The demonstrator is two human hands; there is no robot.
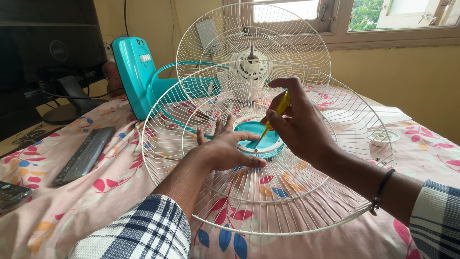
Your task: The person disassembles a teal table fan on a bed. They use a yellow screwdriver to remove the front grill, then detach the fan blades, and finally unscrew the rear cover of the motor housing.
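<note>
Right hand (299,124) clamped around a yellow-handled screwdriver (273,122), long axis slanting down and toward the left hand (225,148), tip on the teal hub cap (261,135) at the centre of the white front fan guard (306,211). Left hand lies flat, fingers spread, pressing the wires just beside the hub, the nearer hand. Guard rests on the floral bedsheet (62,206); beyond both hands, the fan motor (249,72) within the rear guard.
</note>
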